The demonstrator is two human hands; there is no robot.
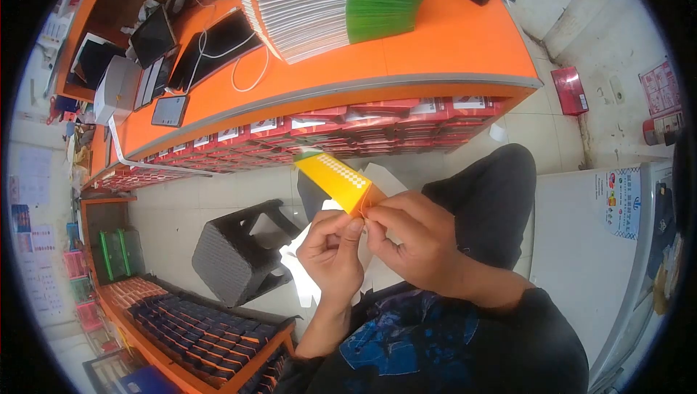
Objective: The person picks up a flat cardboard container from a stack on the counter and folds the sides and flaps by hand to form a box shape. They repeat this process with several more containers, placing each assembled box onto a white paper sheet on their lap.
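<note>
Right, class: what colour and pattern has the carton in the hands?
Yellow carton with a white checkered band; best seen in the head view.

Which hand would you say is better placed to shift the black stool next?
Left, I would judge: the left hand is nearer the black stool than the right hand. Both pinch the end of the yellow box, which the right could probably hold alone.

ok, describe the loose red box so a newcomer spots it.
Find the orange counter, then look past its right end in the picture. The red box sits there on the tiled floor, by the wall. It is alone, unlike the red boxes packed under the counter.
</note>
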